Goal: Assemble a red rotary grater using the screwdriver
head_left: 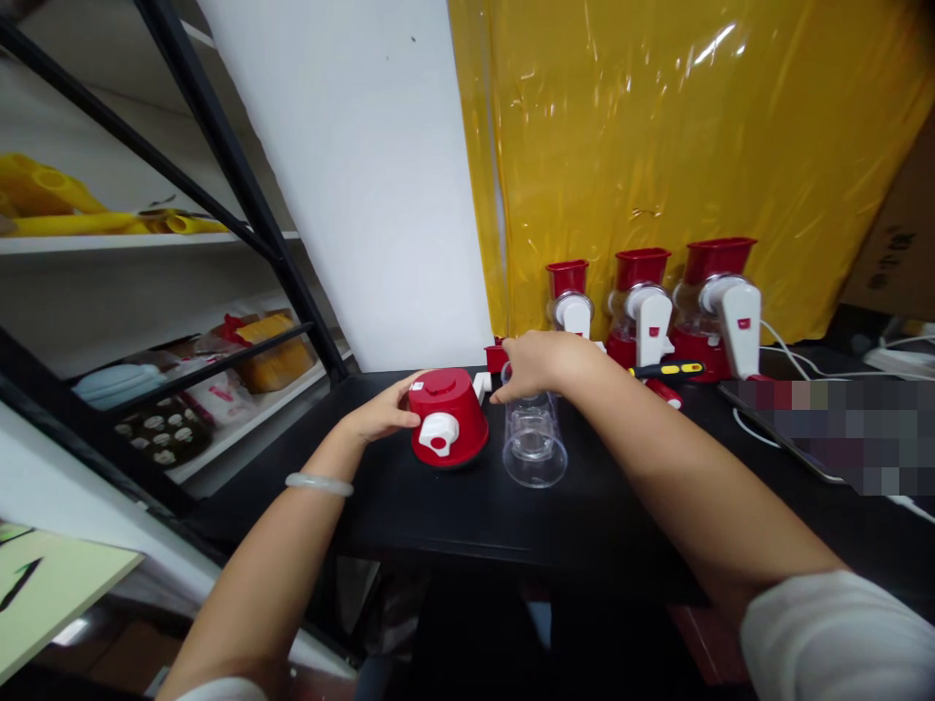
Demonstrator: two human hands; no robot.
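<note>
My left hand (387, 409) grips the left side of a red suction base (447, 389) on the black table, thumb in front and the other fingers partly hidden behind. The base has a white knob (439, 434) with a red centre facing me. To its right is a clear plastic housing (535, 453), its wide round end towards me. My right hand (537, 365) is curled around its upper far end, thumb and forefinger at its left edge; the other fingers are hidden. Behind that hand a small red part (495, 356) shows, and a white piece (482, 386) lies between base and housing.
Three red-and-white rotary graters (570, 307), (643, 302), (716, 302) stand along the yellow-wrapped back. A yellow-and-black screwdriver (668, 370) lies before them. At right are a tablet-like device (825, 428) and white cables (789, 355). A black-framed shelf (248, 229) borders the left.
</note>
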